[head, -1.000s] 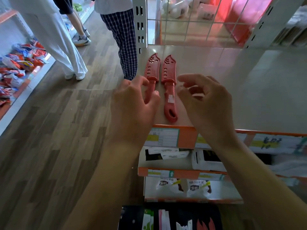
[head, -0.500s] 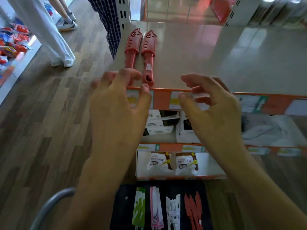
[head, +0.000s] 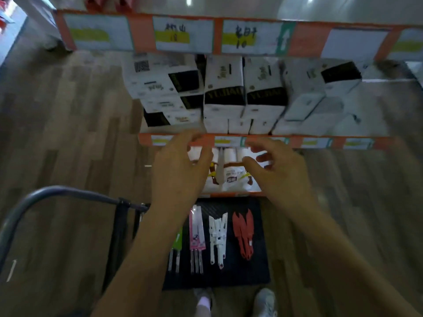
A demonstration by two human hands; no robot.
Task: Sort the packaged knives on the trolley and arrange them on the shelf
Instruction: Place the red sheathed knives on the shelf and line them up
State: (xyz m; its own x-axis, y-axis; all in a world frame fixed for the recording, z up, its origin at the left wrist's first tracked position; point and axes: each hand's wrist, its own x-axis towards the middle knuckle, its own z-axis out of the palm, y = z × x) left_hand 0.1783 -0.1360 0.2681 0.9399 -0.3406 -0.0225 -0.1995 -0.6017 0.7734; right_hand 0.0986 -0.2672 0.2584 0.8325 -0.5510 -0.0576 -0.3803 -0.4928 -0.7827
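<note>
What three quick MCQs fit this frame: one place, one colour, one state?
1. The red knives lie on the trolley mat: A) at the row's right end B) at its left end C) mid-row.
2. The pack just left of the white knives is: A) blue B) pink C) yellow.
3. The left hand and right hand: A) both grip knives B) share one pack C) both hold nothing.
1A, nothing lies right of them; 2B, the pink pack adjoins the white; 3C, fingers loosely curled, empty.
</note>
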